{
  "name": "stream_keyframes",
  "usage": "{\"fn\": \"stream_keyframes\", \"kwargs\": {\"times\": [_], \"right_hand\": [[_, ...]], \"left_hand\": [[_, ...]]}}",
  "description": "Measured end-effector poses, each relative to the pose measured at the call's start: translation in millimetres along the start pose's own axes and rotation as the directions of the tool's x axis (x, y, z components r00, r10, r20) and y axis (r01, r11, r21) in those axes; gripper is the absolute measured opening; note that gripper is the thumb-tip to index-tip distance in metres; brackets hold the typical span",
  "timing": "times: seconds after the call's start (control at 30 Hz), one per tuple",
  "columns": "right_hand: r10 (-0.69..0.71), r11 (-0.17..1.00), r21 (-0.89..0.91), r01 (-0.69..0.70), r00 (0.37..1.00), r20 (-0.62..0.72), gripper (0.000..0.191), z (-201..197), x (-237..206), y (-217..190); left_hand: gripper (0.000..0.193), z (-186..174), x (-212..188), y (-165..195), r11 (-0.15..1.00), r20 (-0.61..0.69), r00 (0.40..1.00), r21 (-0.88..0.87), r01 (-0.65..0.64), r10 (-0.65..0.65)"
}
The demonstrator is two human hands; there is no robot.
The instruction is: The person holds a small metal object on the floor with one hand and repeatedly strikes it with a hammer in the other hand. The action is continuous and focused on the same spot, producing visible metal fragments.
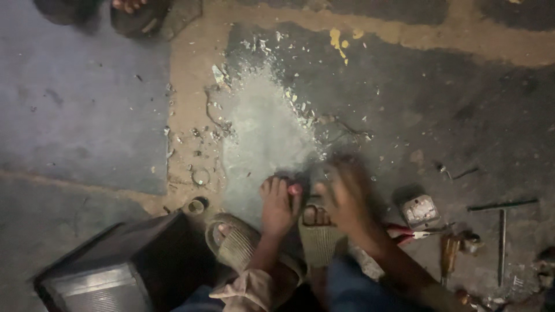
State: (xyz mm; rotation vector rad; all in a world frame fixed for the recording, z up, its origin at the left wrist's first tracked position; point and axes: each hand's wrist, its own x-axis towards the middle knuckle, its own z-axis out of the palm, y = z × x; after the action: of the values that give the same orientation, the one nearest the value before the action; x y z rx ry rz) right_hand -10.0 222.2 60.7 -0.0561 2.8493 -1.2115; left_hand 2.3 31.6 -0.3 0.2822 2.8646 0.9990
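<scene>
The left hand (277, 205) reaches down to the concrete floor (404, 104), its fingers (276, 188) curled closed around a small reddish piece (295, 189) just ahead of the sandalled feet (317, 234). The right hand (347, 199), just beside that piece, is blurred, so its fingers cannot be told. Red-handled pliers (413, 233) lie right of the feet, near a small square metal part (420, 209).

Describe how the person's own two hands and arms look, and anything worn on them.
Both hands are bare, with no gloves. The left hand shows a bare forearm ending in a pale beige sleeve rolled or bunched near the elbow. The right hand is motion-blurred; its forearm is bare as far as visible. No rings or watch can be made out.
</scene>
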Motion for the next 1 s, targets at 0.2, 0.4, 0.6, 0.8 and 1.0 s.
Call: {"fn": "stream_keyframes", "kwargs": {"times": [0.2, 0.4, 0.6, 0.8, 1.0], "right_hand": [[0.348, 0.862, -0.416, -0.289, 0.934, 0.074, 0.064, 4, -61, 67], [0.295, 0.945, -0.158, -0.287, 0.955, 0.034, 0.055, -16, -54, 64], [0.65, 0.66, 0.123, -0.741, 0.646, 0.4, 0.034, -90, -35, 4], [0.258, 0.954, 0.004, -0.299, 0.83, 0.494, 0.031, -80, -3, -37], [0.487, 0.842, -0.016, -0.539, 0.747, 0.453, 0.035, -119, 1, -51]], "left_hand": [[0.034, -4, 4, 6, 1.0, 0.032, 0.999, 0.008, 0.005, -0.006], [0.037, -6, 9, 11, 1.0, 0.007, 1.0, 0.011, 0.022, -0.022], [0.043, -12, 11, 17, 0.998, 0.053, 0.996, -0.002, 0.066, -0.065], [0.055, -13, 12, 18, 0.995, 0.091, 0.992, 0.04, 0.088, -0.091], [0.056, -12, 17, 22, 0.996, -0.004, 0.996, -0.006, 0.088, -0.088]]}}
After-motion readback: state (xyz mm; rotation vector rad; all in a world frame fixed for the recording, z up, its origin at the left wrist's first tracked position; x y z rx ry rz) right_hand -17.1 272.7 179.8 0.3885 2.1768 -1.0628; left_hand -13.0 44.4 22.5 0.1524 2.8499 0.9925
